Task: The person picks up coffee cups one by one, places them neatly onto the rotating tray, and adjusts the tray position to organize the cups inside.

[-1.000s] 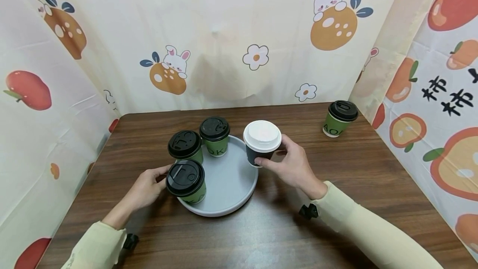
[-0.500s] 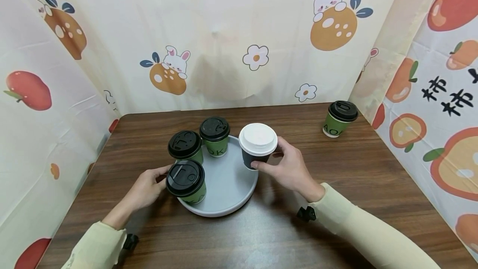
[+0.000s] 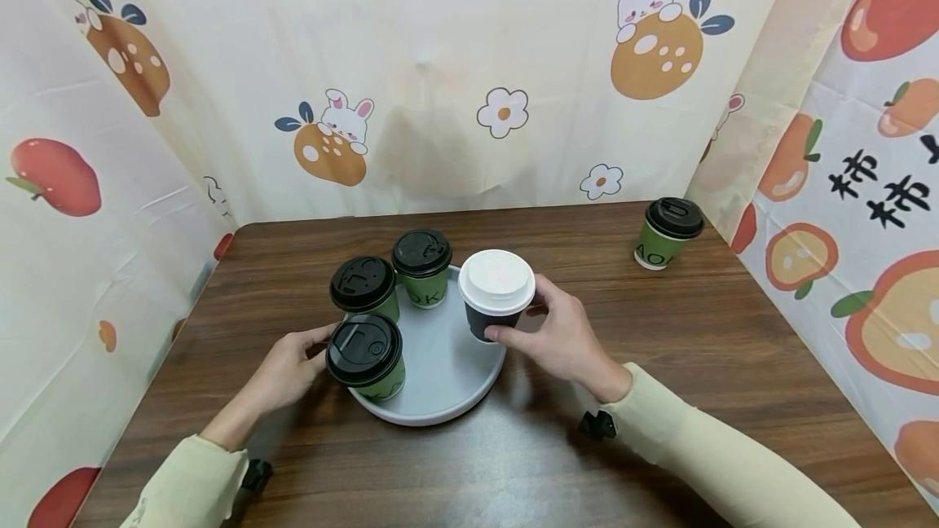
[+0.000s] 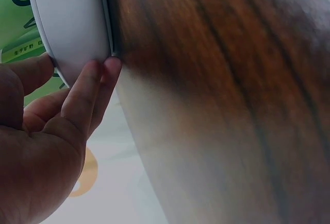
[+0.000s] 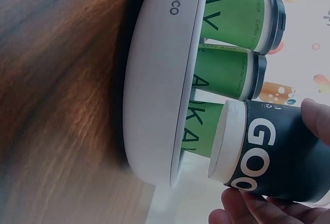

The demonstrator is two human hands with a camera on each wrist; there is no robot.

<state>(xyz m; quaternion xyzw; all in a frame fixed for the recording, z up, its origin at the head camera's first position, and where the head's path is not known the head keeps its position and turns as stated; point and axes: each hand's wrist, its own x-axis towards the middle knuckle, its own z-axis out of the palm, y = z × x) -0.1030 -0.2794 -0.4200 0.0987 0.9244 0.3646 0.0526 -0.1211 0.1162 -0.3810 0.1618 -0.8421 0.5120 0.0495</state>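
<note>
A black paper coffee cup [image 3: 493, 318] with a white lid is gripped by my right hand [image 3: 563, 336], thumb in front and fingers round the far side. It is over the right part of a round grey tray [image 3: 455, 407]; in the right wrist view its base [image 5: 227, 141] shows apart from the tray wall. My left hand [image 3: 288, 371] pinches the tray's left edge, thumb at the rim and fingers against the outer wall [image 4: 72, 23]. Three green paper cups with black lids stand on the tray: front [image 3: 381, 381], middle [image 3: 389, 310], back [image 3: 428, 290].
Another green cup [image 3: 656, 244] with a black lid stands at the table's back right corner. The brown wooden table [image 3: 587, 267] is bordered by printed cloth [image 3: 440, 39] behind and at both sides.
My right hand has carried the black cup leftward and a little nearer to me, further over the tray. The left hand, the tray and the green cups look unmoved.
</note>
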